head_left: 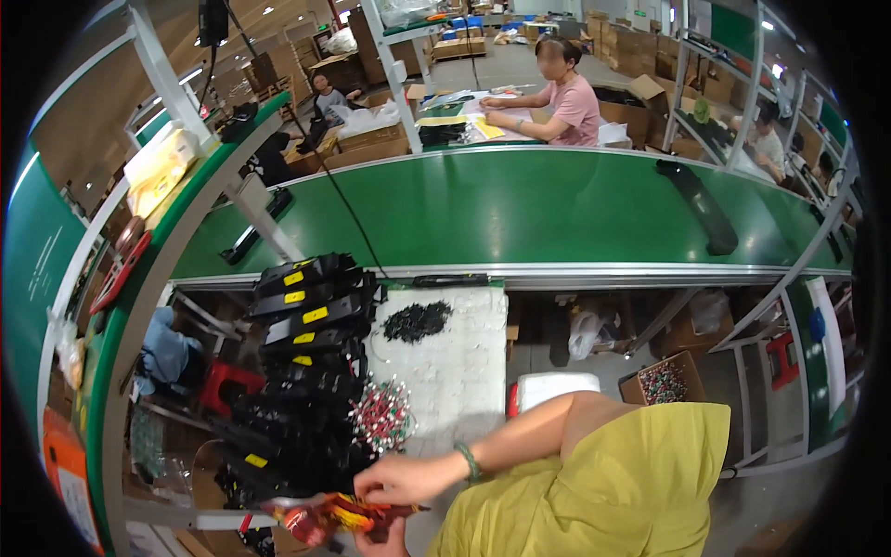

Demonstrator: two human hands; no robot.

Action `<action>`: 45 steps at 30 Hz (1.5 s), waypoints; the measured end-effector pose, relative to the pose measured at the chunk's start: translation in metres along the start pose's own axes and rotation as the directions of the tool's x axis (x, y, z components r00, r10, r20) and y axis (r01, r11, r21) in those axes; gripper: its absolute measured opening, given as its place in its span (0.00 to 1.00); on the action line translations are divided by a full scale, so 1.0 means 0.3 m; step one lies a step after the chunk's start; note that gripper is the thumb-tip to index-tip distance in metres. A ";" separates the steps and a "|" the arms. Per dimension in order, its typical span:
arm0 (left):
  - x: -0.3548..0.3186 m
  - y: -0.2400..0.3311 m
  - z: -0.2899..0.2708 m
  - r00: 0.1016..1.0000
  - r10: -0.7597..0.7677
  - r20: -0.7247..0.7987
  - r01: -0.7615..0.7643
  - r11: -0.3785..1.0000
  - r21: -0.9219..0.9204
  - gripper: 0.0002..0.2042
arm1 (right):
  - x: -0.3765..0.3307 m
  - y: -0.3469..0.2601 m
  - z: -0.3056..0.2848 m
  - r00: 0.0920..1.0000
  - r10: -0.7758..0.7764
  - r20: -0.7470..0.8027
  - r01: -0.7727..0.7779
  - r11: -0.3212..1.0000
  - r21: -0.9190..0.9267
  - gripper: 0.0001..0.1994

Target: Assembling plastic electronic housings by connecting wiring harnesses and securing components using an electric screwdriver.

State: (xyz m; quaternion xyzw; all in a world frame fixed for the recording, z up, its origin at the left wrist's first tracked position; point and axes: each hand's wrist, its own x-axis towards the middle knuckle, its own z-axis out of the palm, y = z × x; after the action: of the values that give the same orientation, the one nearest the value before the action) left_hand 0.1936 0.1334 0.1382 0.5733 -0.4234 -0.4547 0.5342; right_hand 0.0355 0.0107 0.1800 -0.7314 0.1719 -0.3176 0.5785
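Note:
My right hand [408, 479], with a green bead bracelet [468, 461] at its wrist, has its fingers bent and pinched at a shiny, crumpled red and yellow packet [320, 520]. Under it, partly cut off by the lower edge, my left hand [382, 542] grips the same packet from below. What the packet contains cannot be made out. Just beyond the hands, a pile of short red, white and green wires [382, 415] lies on a white work surface [464, 371]. Stacked black housings [311, 316] with yellow labels rise to the left of the wires.
Small black parts [417, 321] lie in a heap on the white surface. A green conveyor belt [483, 204] crosses behind it, carrying a long black piece [696, 206]. Metal posts and a curved green shelf [176, 209] flank the left. Across the belt, a person in pink [575, 107] sits at a table.

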 end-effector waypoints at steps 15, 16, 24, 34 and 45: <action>0.111 -0.502 0.387 0.885 0.115 -0.452 -0.161 0.985 -0.065 0.32 | -0.097 0.514 -0.284 0.849 -0.246 0.468 0.291 0.956 -0.026 0.10; 0.119 -0.506 0.435 0.876 0.113 -0.468 -0.159 0.986 -0.059 0.32 | -0.106 0.510 -0.326 0.816 -0.239 0.527 0.281 0.960 0.000 0.12; 0.436 -0.191 1.003 0.860 0.093 -0.502 -0.108 0.994 -0.001 0.31 | -0.198 0.541 -0.640 0.757 -0.378 0.532 0.402 0.912 0.076 0.09; 0.588 0.112 1.305 0.819 0.226 -0.528 -0.193 0.974 0.117 0.31 | -0.205 0.484 -0.846 0.797 -0.436 0.417 0.353 0.898 0.263 0.07; 0.309 -0.318 0.807 0.738 0.231 -0.633 -0.188 0.973 0.136 0.30 | -0.260 0.539 -0.810 0.829 -0.364 0.425 0.418 0.908 -0.039 0.08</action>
State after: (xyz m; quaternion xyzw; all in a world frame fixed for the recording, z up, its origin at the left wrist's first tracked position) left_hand -0.0212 -0.0049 0.0327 0.6598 -0.2897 -0.1532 0.6762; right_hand -0.1646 -0.1640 0.0360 -0.8370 -0.0860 -0.2574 0.4751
